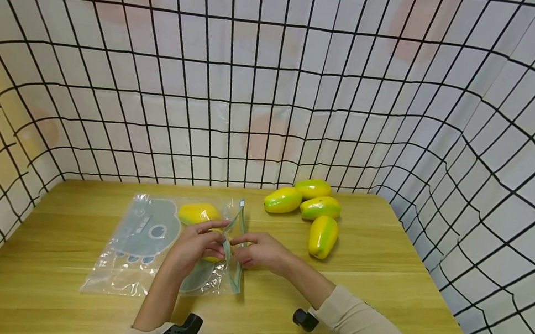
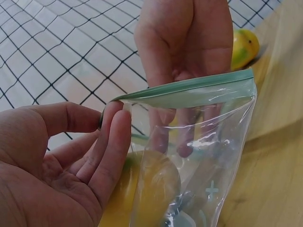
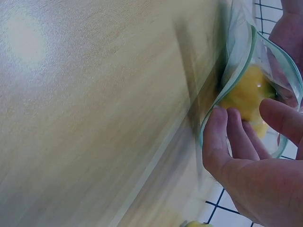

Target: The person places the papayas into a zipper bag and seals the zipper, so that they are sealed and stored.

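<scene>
A clear zip bag [image 1: 136, 234] with a blue-grey cartoon print lies on the table, its green-edged mouth facing right. Inside are two yellow-green mango-like fruits, one mango-like fruit [image 1: 198, 213] near the back, the other mango-like fruit [image 3: 248, 92] just within the mouth. My left hand [image 1: 193, 247] pinches one side of the green rim [image 2: 199, 87] between thumb and fingers. From the right, my right hand [image 1: 262, 251] reaches into the gaping mouth, fingers fairly straight and spread, thumb apart. Its fingertips [image 3: 218, 116] are by the rim and near the inner fruit; contact is unclear.
Several more yellow-green fruits lie loose at the back right, the nearest fruit [image 1: 323, 237] just beyond my right forearm. A white cloth with black grid lines [image 1: 277, 90] walls the wooden table [image 1: 368, 324] at the back and sides.
</scene>
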